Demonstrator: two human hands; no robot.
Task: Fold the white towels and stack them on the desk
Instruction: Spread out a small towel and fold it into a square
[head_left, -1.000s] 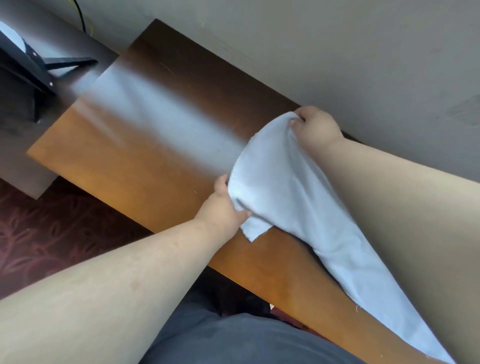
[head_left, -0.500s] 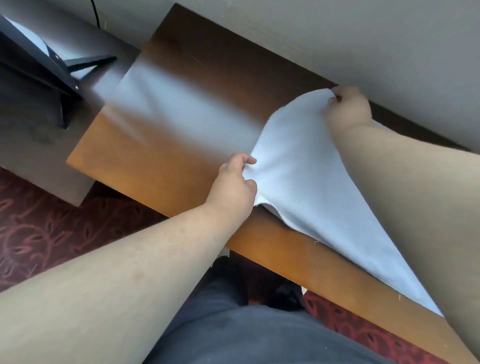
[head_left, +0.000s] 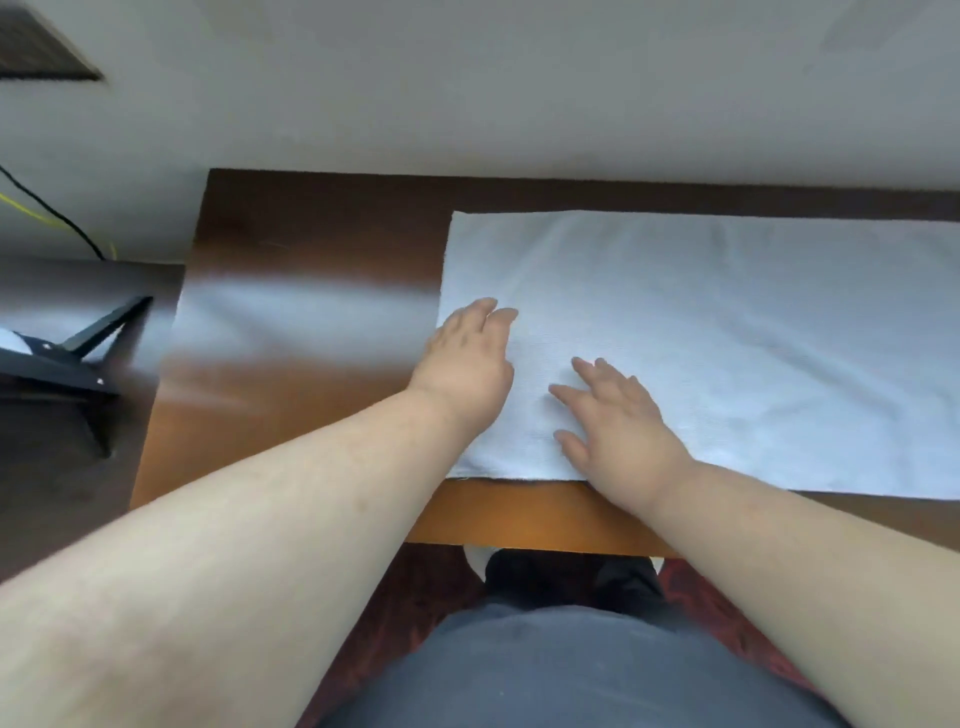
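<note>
Since half a second earlier, the towel (head_left: 727, 343) had gone from bunched in my fists to spread flat on the desk (head_left: 311, 249), reaching its far edge and running off right. My left hand (head_left: 465, 364) and right hand (head_left: 618, 426) lay open, fingers straight, pressing its left end, gripping nothing.

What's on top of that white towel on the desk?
Both hands lie flat on the white towel: the left hand at its left edge, the right hand near its front edge. The towel covers the desk beneath; nothing shows under it.
</note>
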